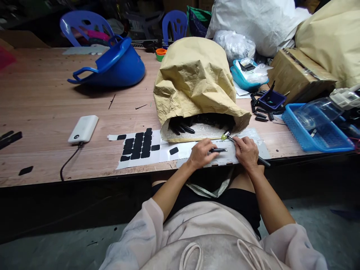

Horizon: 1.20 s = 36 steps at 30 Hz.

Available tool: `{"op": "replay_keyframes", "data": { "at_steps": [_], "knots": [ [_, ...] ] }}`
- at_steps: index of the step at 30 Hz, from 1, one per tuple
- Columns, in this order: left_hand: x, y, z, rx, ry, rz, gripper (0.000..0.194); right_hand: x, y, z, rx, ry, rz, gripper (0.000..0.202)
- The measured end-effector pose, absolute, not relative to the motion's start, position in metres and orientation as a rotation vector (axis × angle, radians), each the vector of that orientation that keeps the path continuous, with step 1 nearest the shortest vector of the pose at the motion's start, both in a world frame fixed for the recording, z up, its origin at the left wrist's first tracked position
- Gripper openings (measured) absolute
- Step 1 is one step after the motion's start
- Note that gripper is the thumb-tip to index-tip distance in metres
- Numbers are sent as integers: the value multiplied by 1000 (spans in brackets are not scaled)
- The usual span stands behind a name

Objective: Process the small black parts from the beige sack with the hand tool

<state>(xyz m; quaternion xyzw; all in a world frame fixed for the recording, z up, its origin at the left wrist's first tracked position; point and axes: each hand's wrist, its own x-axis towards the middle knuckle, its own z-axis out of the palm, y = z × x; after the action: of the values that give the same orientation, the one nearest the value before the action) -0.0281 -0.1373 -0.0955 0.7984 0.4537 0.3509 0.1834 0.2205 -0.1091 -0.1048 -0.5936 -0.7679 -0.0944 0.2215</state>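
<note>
My left hand [201,153] is closed around a slim black pen-like piece [218,150], its tip pointing right over a grey board [230,154]. In my right hand [247,153] is a small hammer [225,135] with a metal head and a yellowish face. Its dark handle comes out below the fist, past the table's front edge. Just beyond both hands lies a tan paper sack [197,82], its mouth facing me. Several black pieces [182,127] show inside it. Left of my hands, black rounded patches [137,145] lie in rows on a white sheet [165,156].
A white power bank [83,129] with a cable lies on the left. Behind it a blue basin [120,65] rests tilted. To the right are a blue basket [303,137], a small purple tray [272,100], loose black pieces [261,115] and a cardboard box [300,77].
</note>
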Motion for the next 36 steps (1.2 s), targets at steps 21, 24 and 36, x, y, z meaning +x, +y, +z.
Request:
{"op": "replay_keyframes", "data": {
  "at_steps": [21, 24, 36],
  "knots": [
    [-70, -147, -78, 2525, 1579, 819, 26, 217, -109, -109, -1690, -2104, -342, 31],
    [-97, -94, -60, 2315, 1982, 507, 23, 216, -109, -109, -1699, -2102, -317, 32],
    [-61, -89, -60, 2445, 1596, 620, 13, 215, -111, -106, -1693, -2083, -277, 32]
  ]
}}
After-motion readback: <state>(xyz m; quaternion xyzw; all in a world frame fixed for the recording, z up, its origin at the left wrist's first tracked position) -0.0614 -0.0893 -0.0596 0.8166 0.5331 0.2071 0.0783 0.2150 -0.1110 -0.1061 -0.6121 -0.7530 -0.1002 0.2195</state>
